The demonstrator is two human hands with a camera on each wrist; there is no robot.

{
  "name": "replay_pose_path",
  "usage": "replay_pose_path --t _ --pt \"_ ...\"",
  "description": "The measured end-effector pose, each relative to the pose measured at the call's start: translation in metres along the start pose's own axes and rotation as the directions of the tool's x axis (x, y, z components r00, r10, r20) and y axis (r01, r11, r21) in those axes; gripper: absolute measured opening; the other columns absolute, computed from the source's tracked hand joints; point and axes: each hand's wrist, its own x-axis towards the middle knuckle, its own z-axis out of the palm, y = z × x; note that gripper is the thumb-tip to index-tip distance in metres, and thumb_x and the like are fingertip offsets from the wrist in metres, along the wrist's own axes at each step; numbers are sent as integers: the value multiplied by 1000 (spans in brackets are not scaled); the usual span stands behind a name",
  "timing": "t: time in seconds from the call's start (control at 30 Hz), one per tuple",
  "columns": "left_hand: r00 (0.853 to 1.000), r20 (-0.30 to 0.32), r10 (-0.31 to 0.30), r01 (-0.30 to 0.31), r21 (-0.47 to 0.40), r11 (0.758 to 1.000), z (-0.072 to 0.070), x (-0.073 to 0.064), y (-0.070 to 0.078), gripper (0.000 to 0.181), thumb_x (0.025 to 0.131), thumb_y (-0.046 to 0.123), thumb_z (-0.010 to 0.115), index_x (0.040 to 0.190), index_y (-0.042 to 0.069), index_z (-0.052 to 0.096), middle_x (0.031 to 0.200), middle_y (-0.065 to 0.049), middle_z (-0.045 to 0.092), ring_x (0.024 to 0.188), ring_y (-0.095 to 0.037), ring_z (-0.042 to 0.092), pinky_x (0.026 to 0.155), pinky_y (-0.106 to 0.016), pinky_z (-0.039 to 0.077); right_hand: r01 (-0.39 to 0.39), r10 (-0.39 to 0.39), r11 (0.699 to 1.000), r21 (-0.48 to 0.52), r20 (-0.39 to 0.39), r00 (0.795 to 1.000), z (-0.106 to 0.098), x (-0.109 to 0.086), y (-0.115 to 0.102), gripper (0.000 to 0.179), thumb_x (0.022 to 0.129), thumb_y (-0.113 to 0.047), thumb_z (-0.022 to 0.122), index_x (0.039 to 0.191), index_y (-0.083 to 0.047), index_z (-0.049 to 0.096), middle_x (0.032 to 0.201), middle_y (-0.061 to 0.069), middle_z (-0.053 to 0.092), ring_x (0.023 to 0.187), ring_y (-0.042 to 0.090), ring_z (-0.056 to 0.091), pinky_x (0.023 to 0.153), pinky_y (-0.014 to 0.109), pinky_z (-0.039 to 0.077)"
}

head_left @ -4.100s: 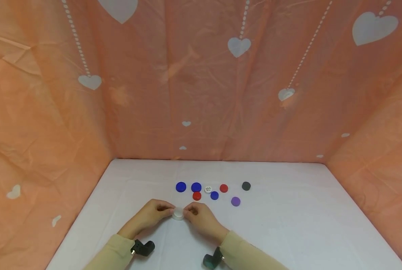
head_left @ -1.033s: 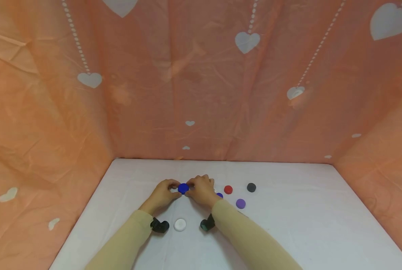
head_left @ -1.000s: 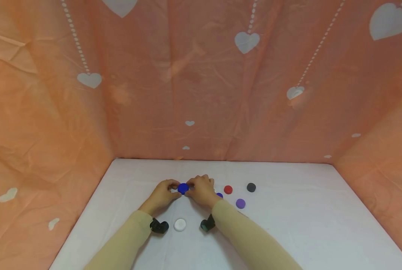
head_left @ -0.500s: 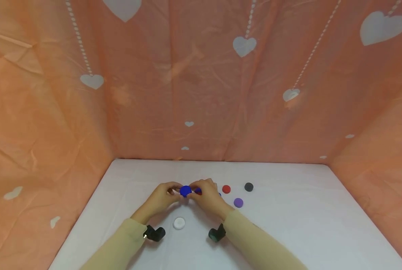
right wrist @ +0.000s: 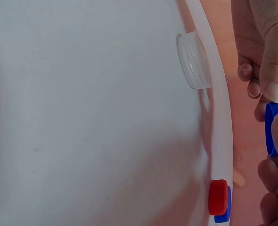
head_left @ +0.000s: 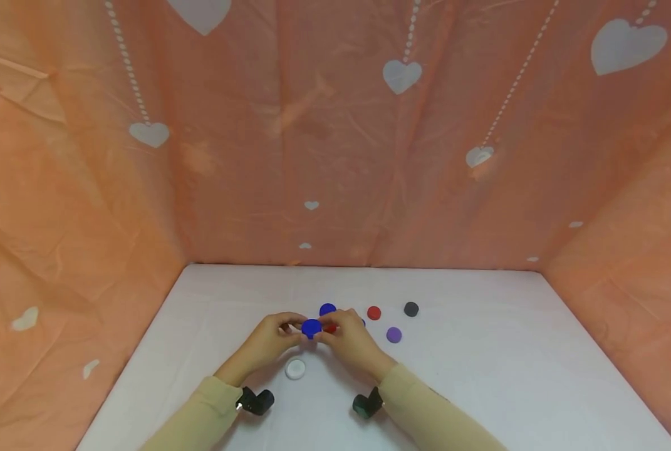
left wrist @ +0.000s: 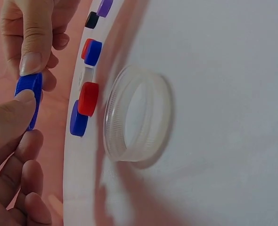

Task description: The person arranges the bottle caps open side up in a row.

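A blue ribbed bottle cap (head_left: 311,327) is pinched from both sides, held up over the table. My left hand (head_left: 267,341) grips its left edge between thumb and fingers, and my right hand (head_left: 351,341) pinches the right edge. In the left wrist view the same blue cap (left wrist: 29,87) stands on edge between the two thumbs. Below it on the table lies a translucent whitish cap (head_left: 296,369), its hollow side and ribbed rim showing as a clear ring (left wrist: 111,120).
Behind the hands sit another blue cap (head_left: 327,309) and a red cap (head_left: 331,327), partly covered by my right hand. Farther right lie a red cap (head_left: 374,312), a purple cap (head_left: 394,335) and a black cap (head_left: 411,309). A patterned orange curtain (head_left: 341,138) encloses the white table (head_left: 482,351).
Both hands left the translucent cap, which now lies nearer the body, and reached forward to the leftmost blue cap. They have raised that blue cap and brought it back slightly toward the body.
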Motion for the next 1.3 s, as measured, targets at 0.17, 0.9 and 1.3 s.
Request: replay_pose_path --t 0.17,0.9,1.3 --pt "1000 1 0 0 -17 1000 1 1 -1 28 85 11 74 112 12 68 94 4 66 84 -17 56 76 -35 47 18 -18 1000 2 -3 1000 -1 -1 0 35 90 -36 69 114 -10 68 101 -5 61 94 16 50 79 29 47" --pt "999 -53 2 -6 -75 997 -1 -4 -1 17 93 19 66 106 9 71 91 2 67 81 -14 57 69 -27 48 55 -52 997 46 -73 996 3 -7 1 23 97 -35 59 106 -17 70 92 -10 64 82 11 55 72 28 47" --pt "996 -81 32 -38 -74 996 2 -8 -7 13 94 15 65 103 9 72 88 4 70 84 -13 62 76 -30 49 43 -38 995 89 -55 998 9 -10 6 17 97 -34 59 97 -20 69 86 -4 64 79 11 56 72 27 48"
